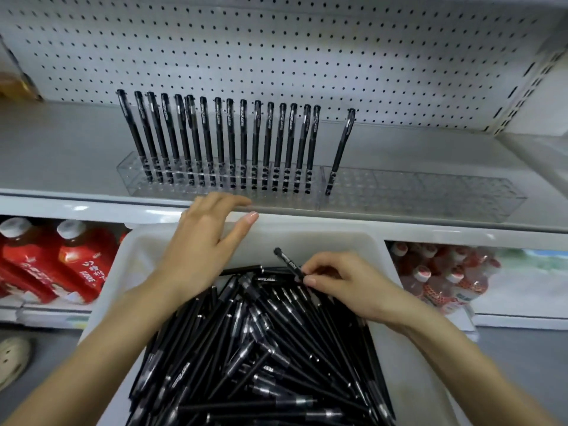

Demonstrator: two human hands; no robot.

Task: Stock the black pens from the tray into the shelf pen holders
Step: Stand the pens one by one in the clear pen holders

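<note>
Head view. Left hand is flat, fingers straight and a little spread, holding nothing. Its fingertips reach the front lip of the shelf; whether they touch it I cannot tell.

Right hand, just beside the left, has its fingers curled and pinches one black pen near its middle between thumb and fingertips. The pen's capped end is tilted up and away from the palm.

Both hands are over the white tray. Below the wrists, loose pens lie heaped in it, crossing one another.

Beyond the left fingertips, on the shelf, is a clear left holder with a row of pens standing upright in it, caps up. Touching its end, beyond the right hand, is a clear right holder with a single pen leaning in its near-left corner.

White pegboard stands behind the holders. On the lower shelf, red-labelled bottles are left of the left hand and small bottles right of the right hand. A shoe is on the floor, far left.
</note>
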